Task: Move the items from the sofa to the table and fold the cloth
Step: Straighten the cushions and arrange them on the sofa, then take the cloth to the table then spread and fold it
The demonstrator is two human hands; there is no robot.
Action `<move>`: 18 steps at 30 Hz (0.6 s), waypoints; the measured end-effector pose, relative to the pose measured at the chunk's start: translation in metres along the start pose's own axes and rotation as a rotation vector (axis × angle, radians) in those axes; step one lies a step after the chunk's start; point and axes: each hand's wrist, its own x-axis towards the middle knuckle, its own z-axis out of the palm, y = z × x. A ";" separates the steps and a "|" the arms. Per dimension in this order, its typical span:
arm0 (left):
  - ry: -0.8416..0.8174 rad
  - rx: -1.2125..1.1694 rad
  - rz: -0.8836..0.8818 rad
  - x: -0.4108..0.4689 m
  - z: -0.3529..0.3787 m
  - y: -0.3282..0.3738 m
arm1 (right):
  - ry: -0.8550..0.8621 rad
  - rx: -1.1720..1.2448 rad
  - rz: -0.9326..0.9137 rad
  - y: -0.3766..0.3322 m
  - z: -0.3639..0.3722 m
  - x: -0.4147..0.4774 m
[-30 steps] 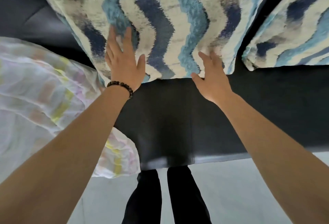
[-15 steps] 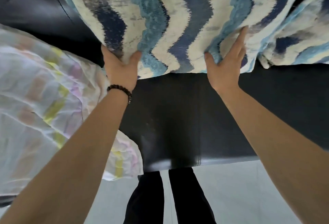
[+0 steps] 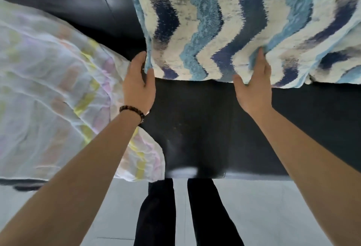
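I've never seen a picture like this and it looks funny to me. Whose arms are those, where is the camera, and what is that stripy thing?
The camera sits on a person's head and looks down, so you see what they see: their own two arms reaching forward and their dark trouser legs below. The left hand, with a bead bracelet on its wrist, and the right hand each grip the bottom edge of a cushion with wavy blue, navy and cream stripes. They hold it up above the black sofa. A thin, crumpled pastel cloth lies on the sofa to the left. Below the sofa's front edge is a pale floor. No table shows in this picture.
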 end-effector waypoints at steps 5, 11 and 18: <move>0.022 0.248 -0.032 -0.066 -0.076 -0.077 | -0.386 -0.105 -0.237 -0.045 0.069 -0.076; 0.063 0.605 -0.213 -0.126 -0.189 -0.191 | -0.690 -0.098 -0.486 -0.114 0.191 -0.164; 0.017 0.733 -0.028 -0.175 -0.258 -0.265 | -0.768 -0.137 -0.682 -0.168 0.309 -0.270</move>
